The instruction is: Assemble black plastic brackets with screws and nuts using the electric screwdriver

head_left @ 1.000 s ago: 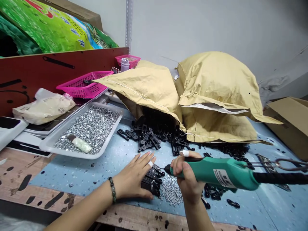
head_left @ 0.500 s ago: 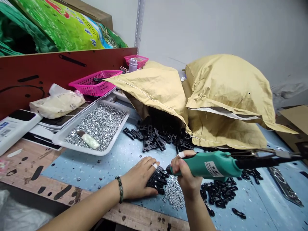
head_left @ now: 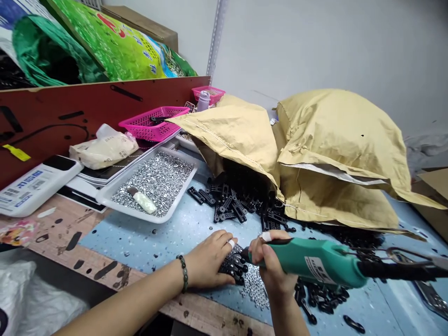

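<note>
- The worktable (head_left: 182, 238), covered in blue, is carrying everything in front of the person.
- A bulging yellow sack (head_left: 343, 135) is lying at the back right; beside it, a second, open-mouthed yellow sack (head_left: 241, 133) is spilling black parts (head_left: 229, 207) onto the blue surface.
- A white tray (head_left: 117, 208) is sitting on the left, holding many small shiny metal pieces and a brush (head_left: 144, 202).
- The green power tool (head_left: 308, 261) is pointing leftward above the table, its dark nose ending just beside the left hand's batch; whether the tip is touching, I cannot tell.
- The right hand (head_left: 275, 261) is gripping the tool near its nose, fingers closing around the body.
- The left hand (head_left: 209, 261) is resting palm down, fingers lying close together and thumb standing apart; how firmly it is pressing, I cannot tell.
- A batch of black strips (head_left: 234, 268) is lying on the table between that thumb and fingers.
- Small silvery nuts (head_left: 256, 285) are lying heaped between the two hands.
</note>
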Available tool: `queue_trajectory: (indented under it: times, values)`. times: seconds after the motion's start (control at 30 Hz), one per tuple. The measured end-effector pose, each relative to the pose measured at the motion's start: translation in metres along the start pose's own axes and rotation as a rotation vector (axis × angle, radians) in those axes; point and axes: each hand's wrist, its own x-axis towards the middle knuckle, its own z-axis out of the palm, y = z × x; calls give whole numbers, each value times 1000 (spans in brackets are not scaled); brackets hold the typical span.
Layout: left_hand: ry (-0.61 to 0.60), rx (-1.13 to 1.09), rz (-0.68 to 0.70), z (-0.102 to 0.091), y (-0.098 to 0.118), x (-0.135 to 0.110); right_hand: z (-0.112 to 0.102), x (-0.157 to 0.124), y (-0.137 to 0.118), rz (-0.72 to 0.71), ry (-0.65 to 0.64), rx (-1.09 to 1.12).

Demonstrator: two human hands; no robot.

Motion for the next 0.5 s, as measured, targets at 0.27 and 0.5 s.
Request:
queue_trajectory:
  times: [0.27, 0.5]
  values:
    - [32, -33, 16, -1, 0, -1, -2, 8, -2, 101, 12, 40]
    - [19, -13, 16, 0, 1, 0, 2, 3, 6, 81, -43, -49]
